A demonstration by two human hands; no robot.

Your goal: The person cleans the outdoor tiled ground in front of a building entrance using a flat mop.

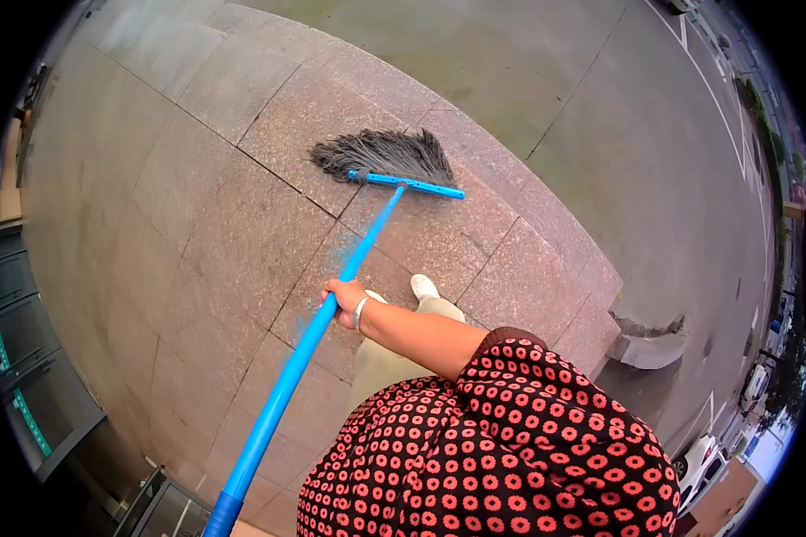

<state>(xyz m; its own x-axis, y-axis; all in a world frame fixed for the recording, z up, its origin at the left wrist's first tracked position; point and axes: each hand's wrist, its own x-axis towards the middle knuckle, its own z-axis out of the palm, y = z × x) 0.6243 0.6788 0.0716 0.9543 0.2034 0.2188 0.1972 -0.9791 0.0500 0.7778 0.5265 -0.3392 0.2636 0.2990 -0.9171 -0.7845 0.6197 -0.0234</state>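
right hand (346, 306): one, fingers curled closed round the handle of the mop; bracelet (359, 311) at its wrist.
left hand: out of view; grip cannot be told.
mop (304, 360): one, blue handle, passing through the right hand; grey strands (387, 154) spread on paving (215, 215) ahead of it.
shoe (424, 286): pale, just right of that hand.
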